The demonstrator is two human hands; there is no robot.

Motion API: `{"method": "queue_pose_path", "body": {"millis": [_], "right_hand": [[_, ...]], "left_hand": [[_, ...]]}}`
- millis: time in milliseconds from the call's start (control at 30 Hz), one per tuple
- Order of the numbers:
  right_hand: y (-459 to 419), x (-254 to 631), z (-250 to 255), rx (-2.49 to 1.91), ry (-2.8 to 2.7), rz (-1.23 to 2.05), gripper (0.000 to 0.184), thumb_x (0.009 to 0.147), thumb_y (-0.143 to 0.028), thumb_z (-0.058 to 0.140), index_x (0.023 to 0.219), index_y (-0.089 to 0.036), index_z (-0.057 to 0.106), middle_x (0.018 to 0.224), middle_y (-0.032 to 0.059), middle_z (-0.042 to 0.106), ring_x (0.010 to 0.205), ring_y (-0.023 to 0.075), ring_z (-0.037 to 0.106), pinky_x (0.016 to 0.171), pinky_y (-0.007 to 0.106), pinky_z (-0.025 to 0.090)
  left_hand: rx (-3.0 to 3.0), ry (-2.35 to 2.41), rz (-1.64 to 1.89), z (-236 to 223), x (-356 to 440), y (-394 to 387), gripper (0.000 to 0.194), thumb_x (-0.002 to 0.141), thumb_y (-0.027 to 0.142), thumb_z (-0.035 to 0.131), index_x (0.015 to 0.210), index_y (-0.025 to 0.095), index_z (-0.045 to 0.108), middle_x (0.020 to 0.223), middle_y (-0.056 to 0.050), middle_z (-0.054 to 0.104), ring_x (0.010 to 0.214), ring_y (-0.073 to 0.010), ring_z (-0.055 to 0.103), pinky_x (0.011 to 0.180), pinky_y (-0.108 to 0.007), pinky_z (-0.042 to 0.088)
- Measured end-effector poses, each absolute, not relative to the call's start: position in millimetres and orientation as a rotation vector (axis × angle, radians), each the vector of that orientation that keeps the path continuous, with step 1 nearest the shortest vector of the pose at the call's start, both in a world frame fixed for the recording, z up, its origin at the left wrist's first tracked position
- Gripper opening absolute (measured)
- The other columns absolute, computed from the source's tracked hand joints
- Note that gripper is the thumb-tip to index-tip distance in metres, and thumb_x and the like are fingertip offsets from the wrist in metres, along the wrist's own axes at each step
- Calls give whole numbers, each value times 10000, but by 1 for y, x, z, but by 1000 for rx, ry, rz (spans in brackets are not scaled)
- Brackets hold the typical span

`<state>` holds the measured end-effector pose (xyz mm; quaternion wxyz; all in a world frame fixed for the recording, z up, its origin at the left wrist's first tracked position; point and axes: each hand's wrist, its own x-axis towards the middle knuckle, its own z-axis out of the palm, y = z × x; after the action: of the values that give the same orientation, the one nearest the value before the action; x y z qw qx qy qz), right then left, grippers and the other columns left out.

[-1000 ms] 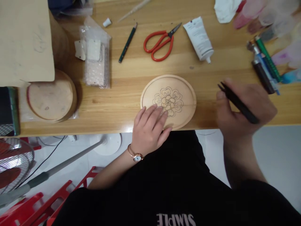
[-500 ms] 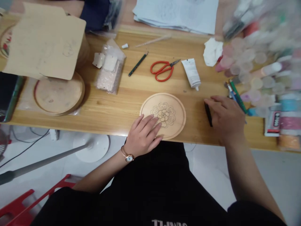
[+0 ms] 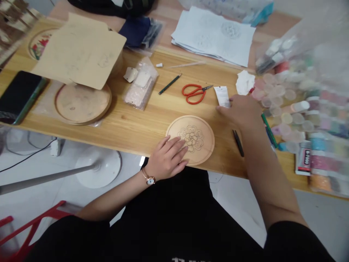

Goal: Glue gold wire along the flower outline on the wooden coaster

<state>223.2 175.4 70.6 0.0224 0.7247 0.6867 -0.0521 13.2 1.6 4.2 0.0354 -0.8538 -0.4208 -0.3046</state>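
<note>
My left hand (image 3: 169, 158) lies with its fingers stretched out over the lower left edge of a round wooden plate (image 3: 201, 154) that has a flower drawn in dark lines. My right hand (image 3: 242, 109) is at the lower end of a white squeeze tube (image 3: 222, 95), with thumb and fingers on either side of it; the tube's nozzle is hidden. Black tweezers (image 3: 238, 143) lie on the table below my right hand. Left of the tube are red-handled scissors (image 3: 194, 94) and a dark green pencil (image 3: 170, 84).
Many small paint pots (image 3: 286, 118), pens (image 3: 269, 131) and a glue tube (image 3: 303, 158) crowd the right. Brown card (image 3: 81, 51) covers part of some wooden plates (image 3: 81, 103) at left, beside a phone (image 3: 20, 96). Printed sheets (image 3: 212, 36) lie at the back.
My right hand has left the black tweezers and moved up and left to the white tube. My left hand stays on the plate. The camera view has shifted.
</note>
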Motion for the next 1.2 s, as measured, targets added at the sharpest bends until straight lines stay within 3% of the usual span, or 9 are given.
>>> {"method": "queue_pose_path", "body": {"millis": [167,367,533,1200], "right_hand": [[148,223,76,2278,2326,-95,330,834,-374,621,1056,-129,621,1099,201,624,1013,281,579,839,438,441],[76,214,62,1747,2840,-430,148,832,-326,607,885,-204,672,891,43,686,859,192,628,760,320,488],[48,205,42,1526,3188,-407,98,865,-191,562,894,-163,651,879,57,663,845,184,613,747,305,493],[45,190,44,1622,2988,-348,84,840,-200,556,795,-193,626,807,43,656,792,199,589,713,330,459]], "left_hand": [[-2621,-1289,-946,3,13,2,324,862,355,613,1091,125,622,1133,-106,695,1097,-280,633,970,-459,487],[-2620,-1281,-956,2,13,2,337,853,347,620,1101,118,623,1124,-114,697,1085,-286,641,960,-464,495],[-2639,-1297,-947,0,13,2,340,870,353,588,1131,135,609,1144,-117,685,1123,-279,621,988,-464,476],[-2667,-1306,-940,0,12,3,356,885,358,544,1106,94,636,1144,-130,684,1105,-292,631,970,-472,494]]}}
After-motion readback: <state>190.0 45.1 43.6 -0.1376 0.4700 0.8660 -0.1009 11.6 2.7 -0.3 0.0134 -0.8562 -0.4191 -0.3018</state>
